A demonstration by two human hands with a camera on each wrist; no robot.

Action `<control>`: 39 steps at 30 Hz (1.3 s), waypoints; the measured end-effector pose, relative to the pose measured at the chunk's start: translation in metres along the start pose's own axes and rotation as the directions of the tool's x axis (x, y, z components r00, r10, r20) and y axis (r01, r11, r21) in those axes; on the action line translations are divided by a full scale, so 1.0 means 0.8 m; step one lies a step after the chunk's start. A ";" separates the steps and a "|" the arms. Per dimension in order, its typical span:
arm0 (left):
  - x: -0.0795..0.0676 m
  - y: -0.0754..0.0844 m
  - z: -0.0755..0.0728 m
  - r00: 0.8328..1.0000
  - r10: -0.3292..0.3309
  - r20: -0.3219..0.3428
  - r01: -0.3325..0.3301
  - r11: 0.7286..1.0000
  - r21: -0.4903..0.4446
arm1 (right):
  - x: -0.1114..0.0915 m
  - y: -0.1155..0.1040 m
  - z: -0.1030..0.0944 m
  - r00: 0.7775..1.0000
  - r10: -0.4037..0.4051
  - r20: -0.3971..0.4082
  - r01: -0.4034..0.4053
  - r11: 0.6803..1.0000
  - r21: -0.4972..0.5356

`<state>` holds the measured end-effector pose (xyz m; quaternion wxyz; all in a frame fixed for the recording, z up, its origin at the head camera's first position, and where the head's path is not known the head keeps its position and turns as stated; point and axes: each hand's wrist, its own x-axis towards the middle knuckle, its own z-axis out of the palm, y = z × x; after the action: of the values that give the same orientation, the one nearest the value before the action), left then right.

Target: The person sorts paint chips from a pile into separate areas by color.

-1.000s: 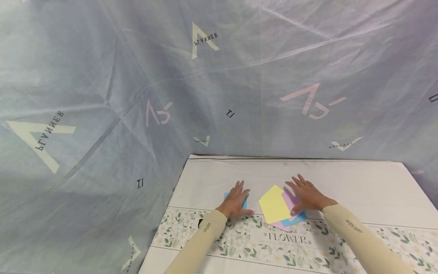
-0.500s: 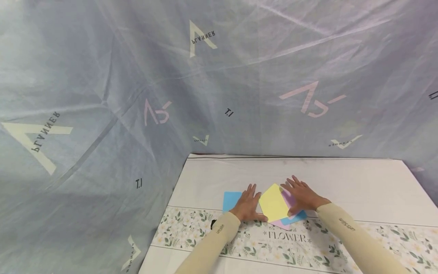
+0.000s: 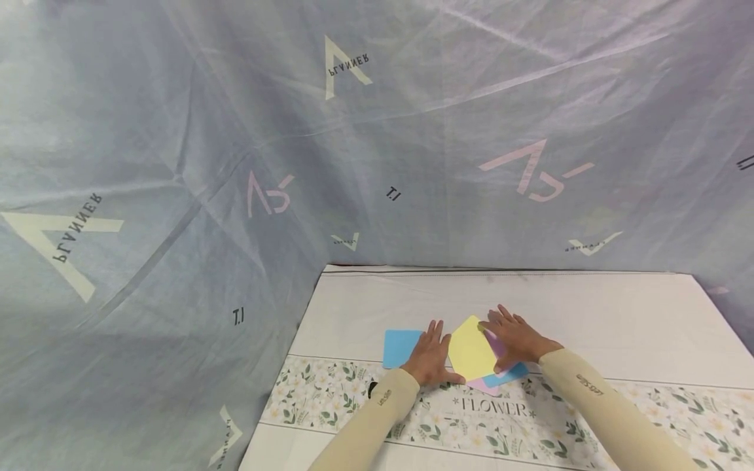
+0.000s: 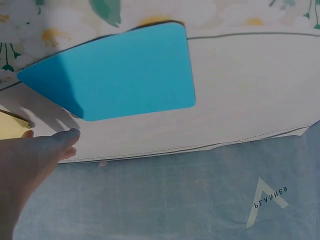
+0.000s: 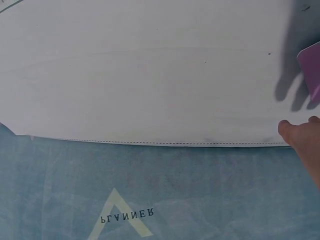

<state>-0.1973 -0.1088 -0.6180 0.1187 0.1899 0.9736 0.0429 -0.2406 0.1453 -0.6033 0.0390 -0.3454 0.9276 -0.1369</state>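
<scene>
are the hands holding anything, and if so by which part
Nothing is clearly gripped: the left hand and right hand flank the yellow card at its left and right edges.

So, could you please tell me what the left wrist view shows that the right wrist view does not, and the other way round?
Only the left wrist view shows the left hand, the blue card and part of the yellow card. Only the right wrist view shows the right hand and a corner of the purple card. Both share the white table cover and the PLANNER-printed fabric backdrop.
</scene>
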 end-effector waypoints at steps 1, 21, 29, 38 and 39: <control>0.000 0.000 0.001 1.000 -0.003 -0.002 0.003 1.000 0.004 | 0.000 -0.001 0.000 1.000 0.002 0.002 -0.002 1.000 0.003; 0.000 0.003 0.007 0.996 -0.048 -0.077 0.045 0.998 -0.045 | 0.004 -0.007 0.006 0.995 0.076 0.072 -0.077 0.997 0.021; -0.002 0.005 0.006 0.997 -0.044 -0.069 0.041 0.999 -0.035 | 0.003 -0.008 0.005 0.996 0.057 0.062 -0.060 0.997 0.045; 0.000 0.004 0.008 0.997 -0.041 -0.059 0.040 0.999 -0.013 | -0.003 -0.010 -0.005 0.998 -0.048 0.038 0.051 0.996 -0.068; 0.000 0.004 0.009 0.997 -0.041 -0.059 0.041 0.999 -0.014 | -0.004 -0.010 -0.004 0.998 -0.053 0.034 0.055 0.996 -0.076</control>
<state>-0.1944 -0.1054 -0.6244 0.0919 0.1678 0.9801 0.0524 -0.2338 0.1419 -0.5980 0.0368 -0.3738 0.9217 -0.0967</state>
